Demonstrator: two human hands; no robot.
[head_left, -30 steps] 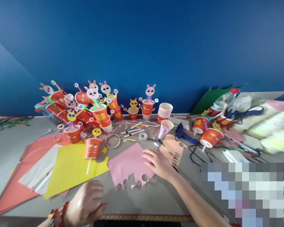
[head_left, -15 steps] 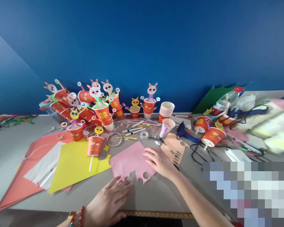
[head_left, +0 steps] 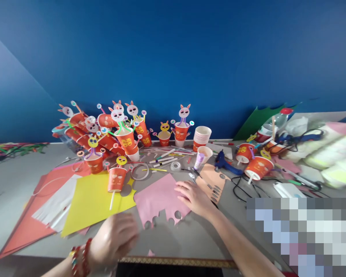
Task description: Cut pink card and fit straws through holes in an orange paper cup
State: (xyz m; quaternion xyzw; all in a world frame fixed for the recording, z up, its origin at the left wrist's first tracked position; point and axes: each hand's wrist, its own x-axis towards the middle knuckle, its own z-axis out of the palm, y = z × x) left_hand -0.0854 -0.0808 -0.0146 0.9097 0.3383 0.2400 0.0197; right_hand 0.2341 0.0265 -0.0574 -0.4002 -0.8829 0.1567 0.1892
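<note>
Pink paper [head_left: 155, 192] lies flat on the grey counter [head_left: 187, 244] in front of me, its near edge notched, with round cut-outs along it. Right hand [head_left: 194, 198] palm down over the sheet's right side, fingers reaching across it, slightly apart and gripping nothing. Left hand [head_left: 115, 234] is curled and blurred near the counter's front edge, left of the sheet; I cannot tell whether anything is pinched in it. Red bead bracelets [head_left: 87, 254] on that wrist. Small pink scrap [head_left: 151, 252] by the front edge, just right of my left hand.

Left of the pink: yellow sheet [head_left: 86, 204], an orange cup [head_left: 116, 180] with a yellow face above its far end and a white stick pointing toward me. Right of it: peach sheet [head_left: 209, 172], also cut into. Beyond: clear tape roll [head_left: 175, 166], purple-capped glue stick [head_left: 200, 159], blue glue gun [head_left: 227, 164], stacked paper cups [head_left: 202, 135].
</note>
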